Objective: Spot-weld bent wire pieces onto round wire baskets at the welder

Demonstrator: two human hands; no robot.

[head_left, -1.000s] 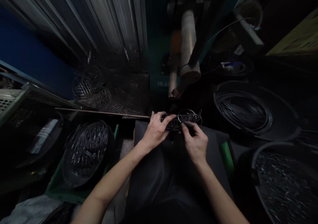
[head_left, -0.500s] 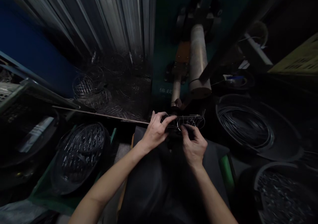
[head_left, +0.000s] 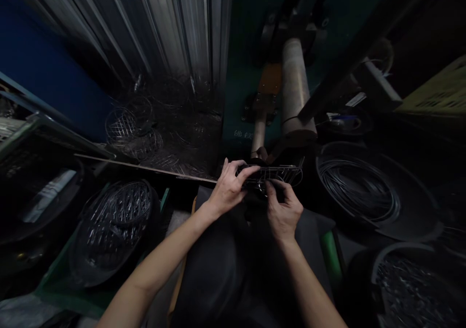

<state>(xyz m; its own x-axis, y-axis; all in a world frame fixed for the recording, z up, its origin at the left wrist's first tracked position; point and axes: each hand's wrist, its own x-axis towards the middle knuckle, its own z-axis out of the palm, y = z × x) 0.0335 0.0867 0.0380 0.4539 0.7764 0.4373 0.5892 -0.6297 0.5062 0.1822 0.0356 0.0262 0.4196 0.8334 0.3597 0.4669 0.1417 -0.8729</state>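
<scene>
A thin wire rack or basket [head_left: 287, 169] is held just below the lower tip of a machine's metal rod [head_left: 258, 136]. My left hand [head_left: 231, 185] grips its left end, thumb and fingers closed on the wires. At the near side, my right hand [head_left: 284, 206] pinches with thumb and fingers at a small curved wire part against the rack. Whether that wire is loose or belongs to the rack I cannot tell. Much of the rack's left half hides behind my left fingers.
A thick metal cylinder [head_left: 295, 83] juts from the green machine above my hands. On the right stand a tub of wire rings [head_left: 360, 185] and a bin of small metal pieces [head_left: 411, 279]. Wire baskets fill a dark tub [head_left: 116, 221] at left. Wire pieces lie on a bench [head_left: 182, 139].
The rack's right end sits slightly farther right and is tilted a little differently. Both hands keep their grip in nearly the same place. The view has shifted slightly.
</scene>
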